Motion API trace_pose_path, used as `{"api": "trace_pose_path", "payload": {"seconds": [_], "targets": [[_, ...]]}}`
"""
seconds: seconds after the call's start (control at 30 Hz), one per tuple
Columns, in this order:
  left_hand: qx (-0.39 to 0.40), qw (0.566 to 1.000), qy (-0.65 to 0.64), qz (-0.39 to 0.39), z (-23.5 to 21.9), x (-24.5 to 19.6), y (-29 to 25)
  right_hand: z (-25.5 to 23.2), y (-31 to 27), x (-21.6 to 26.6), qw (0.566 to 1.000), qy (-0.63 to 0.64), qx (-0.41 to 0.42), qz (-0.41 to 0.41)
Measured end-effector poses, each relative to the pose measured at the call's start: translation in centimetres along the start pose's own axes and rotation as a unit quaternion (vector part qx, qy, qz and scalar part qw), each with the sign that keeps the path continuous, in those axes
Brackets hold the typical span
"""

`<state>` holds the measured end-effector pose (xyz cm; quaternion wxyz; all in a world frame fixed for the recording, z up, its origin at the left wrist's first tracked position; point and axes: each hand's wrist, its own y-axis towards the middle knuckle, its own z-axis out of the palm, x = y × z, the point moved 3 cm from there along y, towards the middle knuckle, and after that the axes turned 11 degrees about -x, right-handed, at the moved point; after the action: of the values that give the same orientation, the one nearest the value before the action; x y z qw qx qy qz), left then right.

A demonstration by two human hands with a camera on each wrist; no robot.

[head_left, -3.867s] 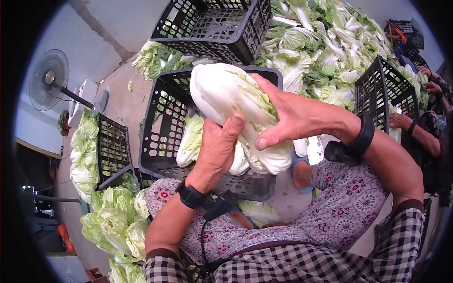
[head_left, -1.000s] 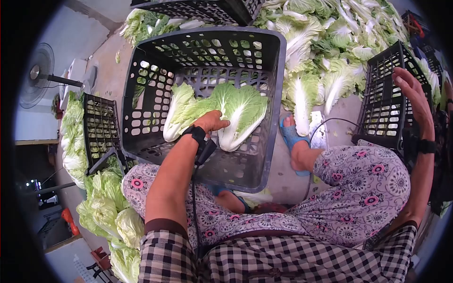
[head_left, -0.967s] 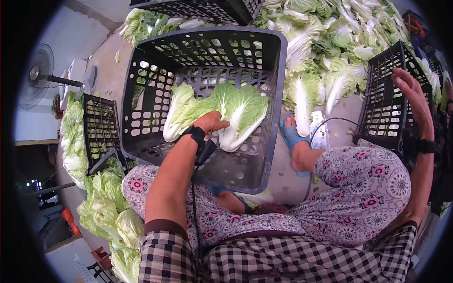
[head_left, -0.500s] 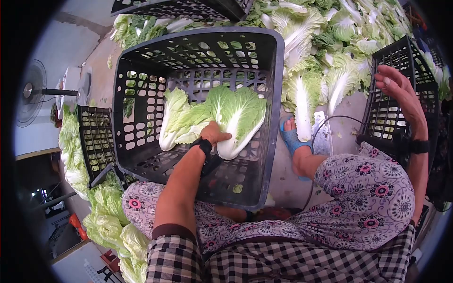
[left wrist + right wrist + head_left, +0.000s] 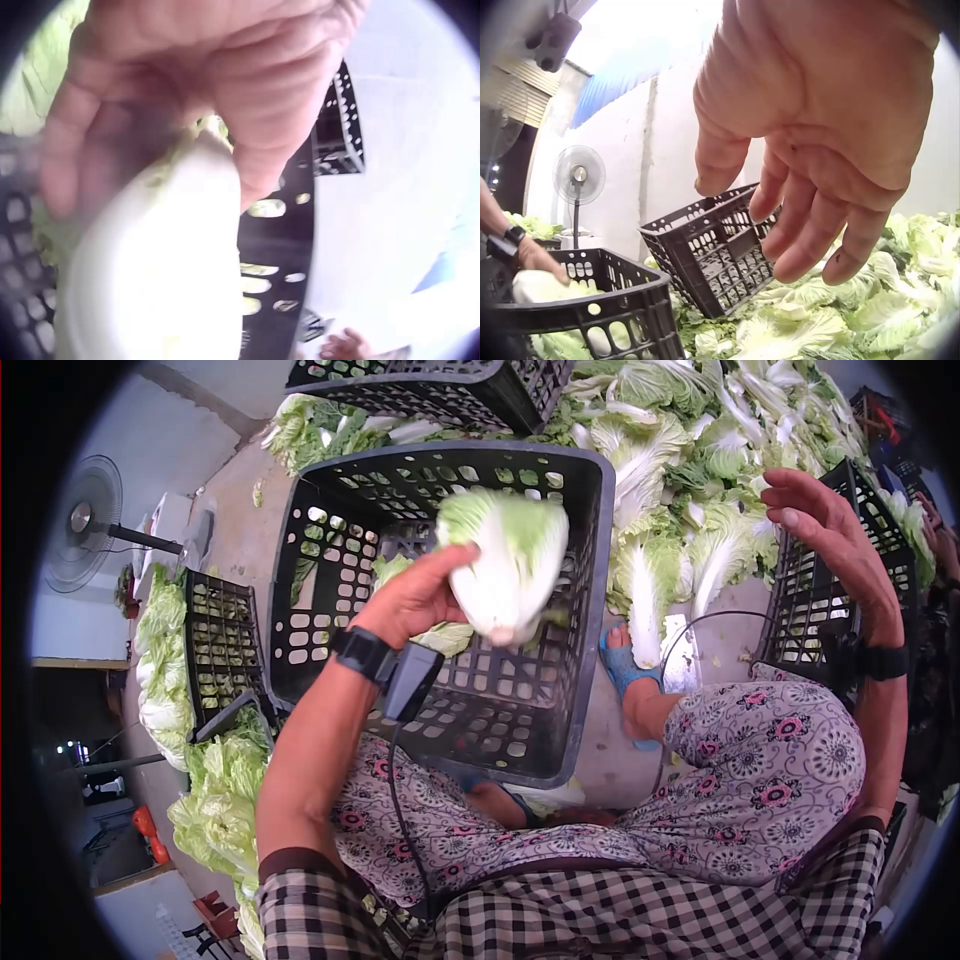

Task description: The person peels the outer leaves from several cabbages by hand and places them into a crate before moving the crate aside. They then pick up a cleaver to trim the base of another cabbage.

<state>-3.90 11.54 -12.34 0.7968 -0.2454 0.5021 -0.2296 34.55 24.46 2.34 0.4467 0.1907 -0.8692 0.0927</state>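
Observation:
My left hand (image 5: 415, 595) grips a napa cabbage (image 5: 510, 565) from its left side, with the thumb over the white ribs. The cabbage is raised over the black crate (image 5: 598, 550), its cut base towards me. In the left wrist view my fingers and thumb bend round the white cabbage (image 5: 172, 262). Inside the crate lies another cabbage (image 5: 446, 639), partly hidden behind the hand and the held one. My right hand (image 5: 835, 540) is in the air at the right, holding nothing, its fingers loosely bent in the right wrist view.
A heap of loose cabbage leaves (image 5: 720, 470) covers the floor at the back right. Other black crates stand behind (image 5: 720, 255), at left (image 5: 225, 645) and at right. More cabbages (image 5: 220, 805) lie at the lower left, near a fan (image 5: 82, 518). Another person is at the far right.
From inside the crate, my left hand has lifted the cabbage towards the camera and turned its base to me. Earlier both hands held a cabbage. The right hand has shifted slightly left.

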Motion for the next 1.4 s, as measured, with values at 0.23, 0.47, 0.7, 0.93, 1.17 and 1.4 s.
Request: {"api": "trace_pose_path", "payload": {"seconds": [0.23,0.47,0.7,0.93,1.17,1.4], "targets": [[0.091,0.966,-0.231,0.071,5.0,-1.8,-7.4,6.1,-1.5,10.9,0.933,-0.186,0.054,-0.303],[0.121,0.952,-0.264,0.092,8.3,-2.3,-10.2,14.1,-3.3,17.4,0.863,-0.16,0.109,-0.466],[0.048,0.977,-0.065,0.199,6.2,-3.6,-12.7,12.7,0.0,15.6,0.974,0.026,-0.024,-0.222],[-0.21,0.807,0.149,0.532,4.4,-6.9,-14.4,13.2,-0.5,15.3,0.99,0.078,0.053,-0.1],[0.003,0.937,0.125,0.326,8.5,-3.8,-12.9,13.7,-1.6,15.4,0.976,0.13,0.152,-0.086],[0.036,0.96,-0.006,0.279,8.5,-3.5,-12.1,12.3,-0.7,13.1,0.984,0.085,0.106,-0.116]]}}
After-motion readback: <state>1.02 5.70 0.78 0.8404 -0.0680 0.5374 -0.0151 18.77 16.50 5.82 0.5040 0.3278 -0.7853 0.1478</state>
